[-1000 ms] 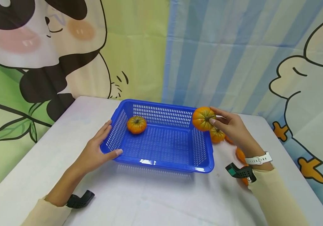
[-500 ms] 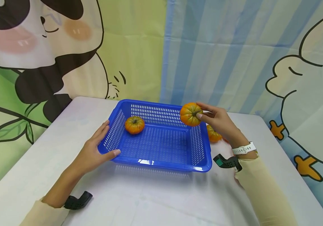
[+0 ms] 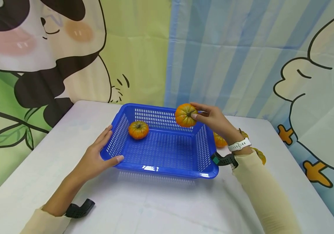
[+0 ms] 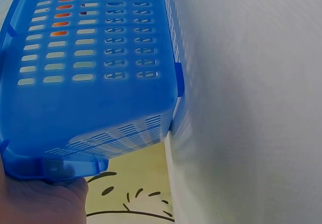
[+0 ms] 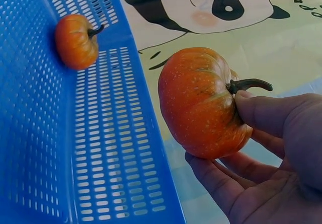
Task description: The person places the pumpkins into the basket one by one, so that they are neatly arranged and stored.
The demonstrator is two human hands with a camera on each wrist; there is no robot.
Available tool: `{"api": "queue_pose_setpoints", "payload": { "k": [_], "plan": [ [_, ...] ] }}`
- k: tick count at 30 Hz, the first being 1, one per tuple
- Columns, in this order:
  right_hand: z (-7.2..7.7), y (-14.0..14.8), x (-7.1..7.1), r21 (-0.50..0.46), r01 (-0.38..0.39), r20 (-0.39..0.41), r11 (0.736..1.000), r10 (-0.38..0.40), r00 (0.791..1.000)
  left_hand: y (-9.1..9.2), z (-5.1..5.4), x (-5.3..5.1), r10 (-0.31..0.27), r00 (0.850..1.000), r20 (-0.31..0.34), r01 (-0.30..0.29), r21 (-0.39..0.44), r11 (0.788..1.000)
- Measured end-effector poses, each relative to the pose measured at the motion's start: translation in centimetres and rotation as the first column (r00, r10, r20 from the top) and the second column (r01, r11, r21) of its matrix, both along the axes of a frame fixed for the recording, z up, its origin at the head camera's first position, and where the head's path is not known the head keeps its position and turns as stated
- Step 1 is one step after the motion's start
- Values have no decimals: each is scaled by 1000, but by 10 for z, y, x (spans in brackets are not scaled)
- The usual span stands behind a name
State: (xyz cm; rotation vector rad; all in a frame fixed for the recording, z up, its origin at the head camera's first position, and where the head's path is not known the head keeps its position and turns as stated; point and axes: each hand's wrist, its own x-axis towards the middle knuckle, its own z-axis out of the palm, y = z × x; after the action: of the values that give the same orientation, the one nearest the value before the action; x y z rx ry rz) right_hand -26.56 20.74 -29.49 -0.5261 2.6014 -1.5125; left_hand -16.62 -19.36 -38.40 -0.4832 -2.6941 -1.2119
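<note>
In the head view a blue plastic basket (image 3: 167, 167) with slotted walls stands on the table. My left hand (image 3: 95, 159) rests against its near-left corner, fingers along the left rim and thumb across the corner. The left wrist view shows only part of that hand (image 4: 45, 201), at the rim. My right hand (image 3: 213, 118) holds a small orange pumpkin (image 3: 185, 115) above the basket's far right part. Thumb beside the dark stem and fingers beneath it show in the right wrist view, around the pumpkin (image 5: 201, 108). A second pumpkin (image 3: 138, 130) sits inside the basket, at the left.
More pumpkins lie on the white table (image 3: 126, 208) to the right of the basket, one (image 3: 220, 140) beside its wall and another (image 3: 259, 155) partly behind the right sleeve. A patterned cloth (image 3: 213, 48) hangs behind the table.
My right hand has carried its pumpkin leftward, from over the basket's right rim to above its inside. The left hand stays at the basket's corner; the view has shifted slightly.
</note>
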Motion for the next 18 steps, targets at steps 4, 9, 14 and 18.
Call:
{"api": "queue_pose_setpoints", "payload": {
  "k": [4,9,14,18],
  "plan": [
    [1,-4,-8,-34,-12,8,999,12,1000,0,0,-1,-1,1000,1,1,-3,1000],
    [0,-9,-19,-75,-21,9,997,21,1000,0,1,-1,-3,1000,-7,3,-3,1000],
    [3,-22,-25,-52,-67,15,996,68,998,0,0,0,-8,1000,-8,8,4,1000],
    [8,-35,-28,-35,-121,1,992,121,993,0,0,1,1,1000,-8,-1,-7,1000]
  ]
}}
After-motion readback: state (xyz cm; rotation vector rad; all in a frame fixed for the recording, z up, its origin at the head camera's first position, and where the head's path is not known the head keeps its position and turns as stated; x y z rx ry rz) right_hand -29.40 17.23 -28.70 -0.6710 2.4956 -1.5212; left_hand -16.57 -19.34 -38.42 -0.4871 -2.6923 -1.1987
